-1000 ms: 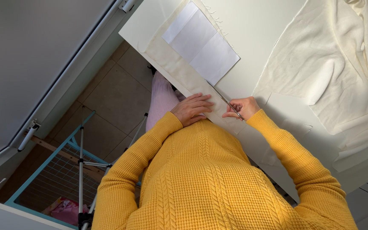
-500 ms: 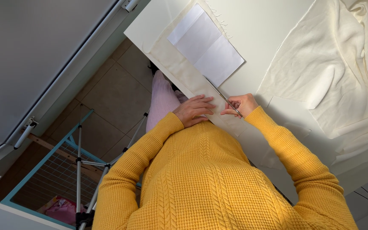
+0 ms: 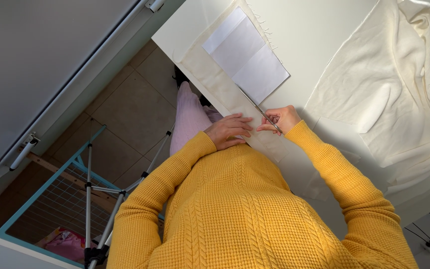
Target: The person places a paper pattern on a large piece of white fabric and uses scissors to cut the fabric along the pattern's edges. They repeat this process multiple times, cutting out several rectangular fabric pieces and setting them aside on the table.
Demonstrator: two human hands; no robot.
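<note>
You are leaning over a white table (image 3: 304,30) with your yellow cable-knit sweater (image 3: 240,214) filling the lower part of the view and hiding the table's near edge. A large heap of cream fabric (image 3: 404,84) is lying crumpled across the table's far side, well apart from your hands. On the tiled floor (image 3: 125,104) beside the table, a folding drying rack with a turquoise frame (image 3: 70,169) and grey metal legs is standing, and a pink-clad leg (image 3: 190,119) is showing between the rack and the table.

A long strip of cream fabric (image 3: 215,79) is lying flat along the table's edge, its far end frayed. A white paper pattern sheet (image 3: 247,55), rectangular with fold lines, is resting on top of the strip; no print on it can be made out.

Your left hand (image 3: 230,130) is pressing flat on the strip, fingers stretched out and close together, holding the cloth down just beside the blade. Your right hand (image 3: 283,118) is curled closed around the handles of a pair of scissors (image 3: 260,109), whose slim blades are pointing toward the paper sheet and lying along the strip near the sheet's near corner. Whether the blades are parted, you cannot tell.
</note>
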